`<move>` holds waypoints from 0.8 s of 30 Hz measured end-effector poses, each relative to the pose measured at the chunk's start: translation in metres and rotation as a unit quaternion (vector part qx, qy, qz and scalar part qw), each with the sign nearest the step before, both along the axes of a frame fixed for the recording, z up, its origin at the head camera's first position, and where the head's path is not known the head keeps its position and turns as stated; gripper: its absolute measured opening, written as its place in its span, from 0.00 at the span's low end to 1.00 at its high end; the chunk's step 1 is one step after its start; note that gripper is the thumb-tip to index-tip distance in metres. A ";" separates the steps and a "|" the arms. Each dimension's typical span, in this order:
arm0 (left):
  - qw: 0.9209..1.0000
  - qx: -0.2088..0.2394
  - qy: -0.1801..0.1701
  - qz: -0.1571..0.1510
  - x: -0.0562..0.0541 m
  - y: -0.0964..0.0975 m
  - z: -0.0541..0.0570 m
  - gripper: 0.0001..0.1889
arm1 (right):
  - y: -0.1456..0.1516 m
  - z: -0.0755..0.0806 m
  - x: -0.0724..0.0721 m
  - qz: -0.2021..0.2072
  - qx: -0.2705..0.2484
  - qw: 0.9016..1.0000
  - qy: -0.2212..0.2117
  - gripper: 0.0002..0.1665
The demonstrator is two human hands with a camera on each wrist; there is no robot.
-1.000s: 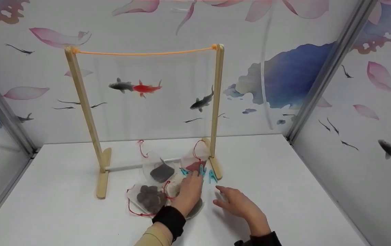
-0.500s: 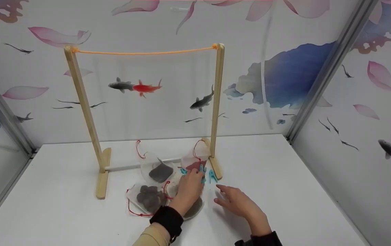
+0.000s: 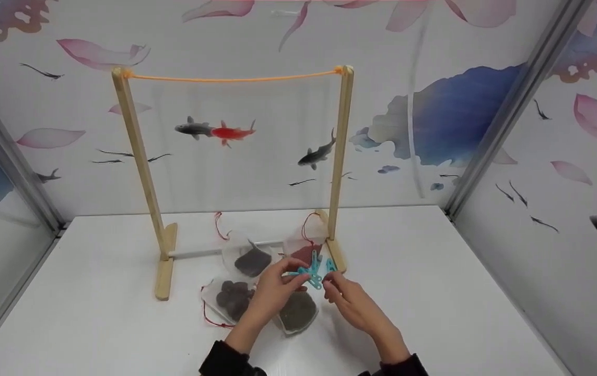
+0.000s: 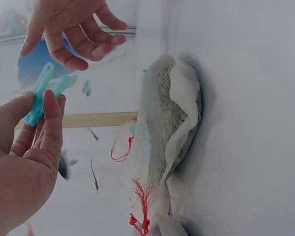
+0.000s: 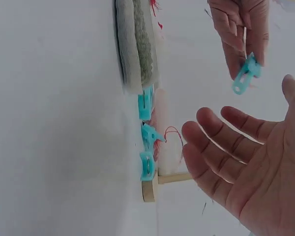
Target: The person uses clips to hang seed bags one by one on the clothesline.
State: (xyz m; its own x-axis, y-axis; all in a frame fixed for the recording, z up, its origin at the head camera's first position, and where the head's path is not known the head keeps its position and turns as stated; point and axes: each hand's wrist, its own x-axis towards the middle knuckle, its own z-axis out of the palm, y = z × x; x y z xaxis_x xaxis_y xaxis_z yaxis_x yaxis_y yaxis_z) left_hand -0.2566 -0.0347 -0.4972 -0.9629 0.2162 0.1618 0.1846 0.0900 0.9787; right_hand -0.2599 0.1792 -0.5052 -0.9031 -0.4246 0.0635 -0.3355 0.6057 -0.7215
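My left hand (image 3: 269, 292) pinches a teal clothespin (image 4: 43, 83) between thumb and fingers, raised above the table. In the right wrist view the same clothespin's looped ends point toward my right hand (image 5: 255, 167). That hand is beside it with fingers spread and lightly bent, holding nothing. Several more teal clothespins (image 5: 147, 166) lie in a row near the foot of the wooden rack. Under my left hand lies a mesh drawstring bag (image 3: 298, 313) with greenish-brown contents, seen close up in the left wrist view.
The rack has two wooden posts (image 3: 337, 156) with an orange cord (image 3: 241, 80) strung between them. Nearby lie a bag of dark lumps (image 3: 233, 300), a bag with a dark filling (image 3: 253, 262) and a reddish bag (image 3: 306, 255). Printed panels (image 3: 554, 261) enclose the table.
My left hand has come up from the clothespins by the bags, now with one pinched. My right hand stays near, its fingers slightly farther forward. The head view has shifted a little.
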 end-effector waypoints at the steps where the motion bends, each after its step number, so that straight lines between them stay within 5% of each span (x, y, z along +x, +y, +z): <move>1: 1.000 0.010 -0.004 0.001 0.003 -0.002 0.000 0.17 | -0.002 0.000 0.001 0.010 -0.007 1.000 0.000 0.25; 11: 0.997 0.051 -0.064 0.010 0.018 -0.013 -0.005 0.21 | -0.016 0.003 0.008 0.043 -0.056 0.998 -0.004 0.19; 24: 0.998 0.019 -0.056 -0.004 0.019 -0.020 0.001 0.17 | -0.018 0.003 0.006 0.075 -0.055 0.995 -0.019 0.21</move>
State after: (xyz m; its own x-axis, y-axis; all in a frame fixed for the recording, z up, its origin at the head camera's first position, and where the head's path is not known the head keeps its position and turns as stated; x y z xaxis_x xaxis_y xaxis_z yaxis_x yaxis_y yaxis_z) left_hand -0.2374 -0.0550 -0.4963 -0.9738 0.2193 0.0604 0.0735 0.0523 0.9959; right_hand -0.2541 0.1607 -0.5019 -0.8329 -0.5471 0.0834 -0.3867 0.4674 -0.7950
